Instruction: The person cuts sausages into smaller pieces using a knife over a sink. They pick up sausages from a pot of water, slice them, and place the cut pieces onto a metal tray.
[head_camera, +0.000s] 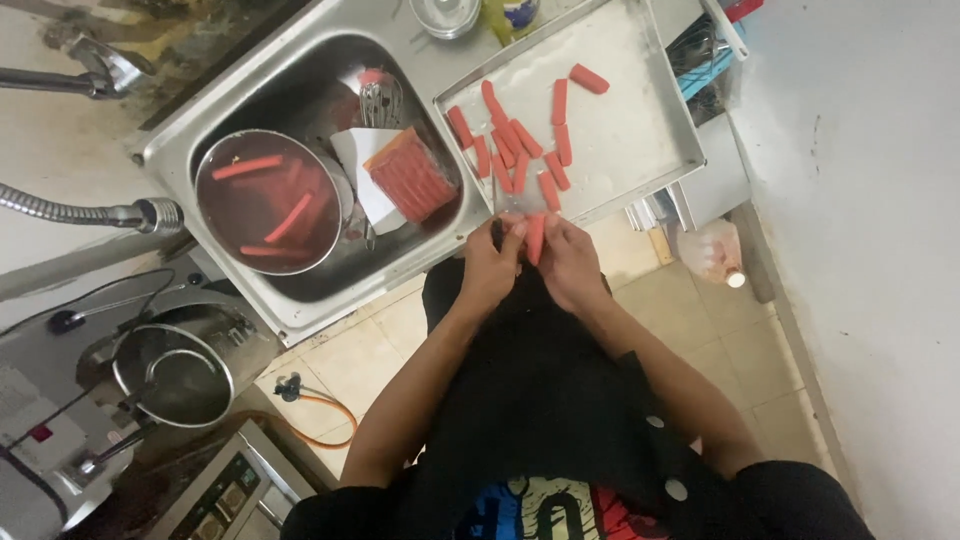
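The near edge of the metal tray (640, 130) is partly hidden behind the two hands, and a thin clear skin between the fingers is hard to make out; it may be a plastic casing, but the view is too blurred to be sure. The top of the tray is cut off by the picture edge, and so are a glass (446, 14) and a yellow bottle (508, 14) beyond it.

Left of the tray, in the sink (250, 90), a flat red package (412, 177) leans on a white sheet; it is rectangular with ribbed sides. Farther left of the tray, a round bowl (268, 202) of reddish water holds a few sausages. Right of the tray and lower, on the tiled floor, lies a clear plastic bag (712, 252) with pink content.

The sausage (536, 238) in hand stands upright just below the near edge of the tray, between both hands. The left hand (492, 265) grips it from the left with closed fingers, and the right hand (570, 262) pinches it from the right side. About a dozen more sausages (520, 140) lie scattered on the tray just above the hands.
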